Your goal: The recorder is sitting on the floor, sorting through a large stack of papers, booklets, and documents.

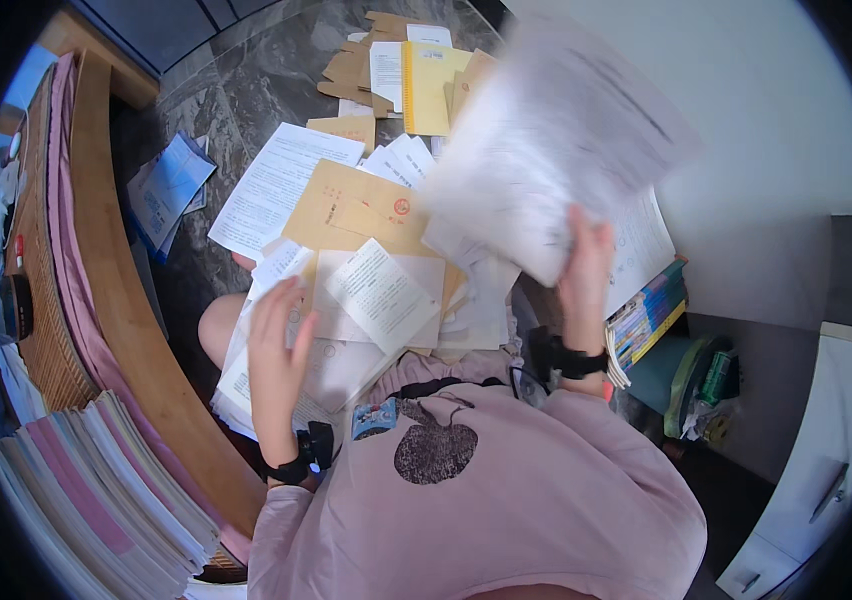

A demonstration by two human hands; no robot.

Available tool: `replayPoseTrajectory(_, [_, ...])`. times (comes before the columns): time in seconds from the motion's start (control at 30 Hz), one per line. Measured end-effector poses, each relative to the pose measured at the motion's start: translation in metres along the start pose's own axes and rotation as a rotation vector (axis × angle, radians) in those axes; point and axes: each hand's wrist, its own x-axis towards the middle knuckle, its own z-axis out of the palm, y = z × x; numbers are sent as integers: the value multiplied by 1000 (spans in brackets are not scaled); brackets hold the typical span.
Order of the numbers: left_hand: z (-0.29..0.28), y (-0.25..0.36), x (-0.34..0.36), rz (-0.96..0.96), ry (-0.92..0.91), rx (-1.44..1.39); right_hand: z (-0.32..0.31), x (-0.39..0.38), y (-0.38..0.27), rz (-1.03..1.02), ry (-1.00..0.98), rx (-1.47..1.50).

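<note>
lift the blurred sheets clear, the right hand clamping their edge in its fingers — let the left hand, fingers and thumb apart, steady the printed slip.

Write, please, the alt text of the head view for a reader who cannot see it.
A seated person holds up blurred white papers in the right hand; the left hand is near loose sheets. Beyond are a brown envelope, a yellow notebook and a grey marbled floor.
</note>
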Motion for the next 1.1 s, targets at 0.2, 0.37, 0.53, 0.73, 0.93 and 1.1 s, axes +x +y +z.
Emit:
replayPoseTrajectory(0.2, [-13,-78,-21,-134,88,537,-134,36,4,-151,354,-446])
replayPoseTrajectory(0.37, [-13,-121,-40,-298,97,438,-174,31,25,-189,349,-960])
replayPoseTrajectory(0.53, [-16,-110,-34,-326,132,259,-182,29,26,245,153,-1381])
replayPoseTrajectory(0.73, [-13,-115,-31,-284,192,185,-196,37,24,198,115,-1339])
replayPoseTrajectory(0.93, [-2,-114,-28,-235,256,266,-191,38,25,157,47,-1542])
replayPoseTrajectory(1.1, [-6,-110,-30,-346,203,153,-173,33,11,61,164,-1740])
